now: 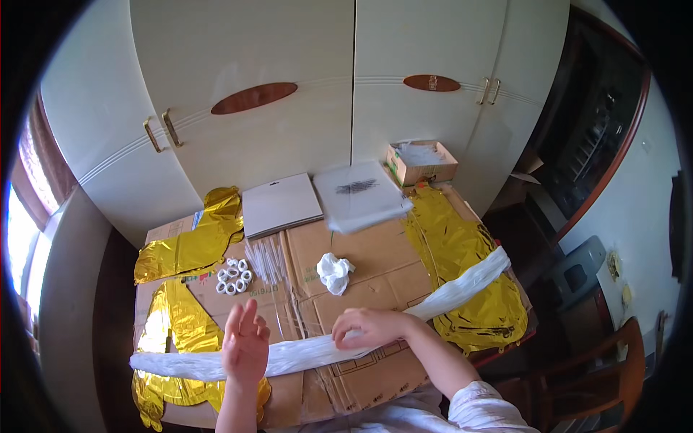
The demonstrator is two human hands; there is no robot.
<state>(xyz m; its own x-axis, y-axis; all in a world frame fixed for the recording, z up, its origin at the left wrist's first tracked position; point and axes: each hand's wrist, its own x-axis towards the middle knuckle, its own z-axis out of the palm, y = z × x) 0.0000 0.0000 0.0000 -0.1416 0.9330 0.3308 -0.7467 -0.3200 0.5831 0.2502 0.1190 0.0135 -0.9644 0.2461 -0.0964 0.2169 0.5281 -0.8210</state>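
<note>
A long, loose bundle of white, thin plastic-like strips lies across the front of the cardboard and rises over the gold foil at the right. My left hand is raised above the bundle's left half, fingers apart and partly bent, holding nothing I can see. Over its middle, my right hand is bent down with curled fingertips at the strips. Whether those fingers pinch a strand is hidden. Beyond my right hand sits a crumpled white wad. Several white rings are grouped further left.
Flattened cardboard covers the table. Gold foil shapes lie at the left and right. Clear tubes, a grey-white flat stack, a clear plastic sleeve and an open carton stand toward the cupboards. A wooden chair is at right.
</note>
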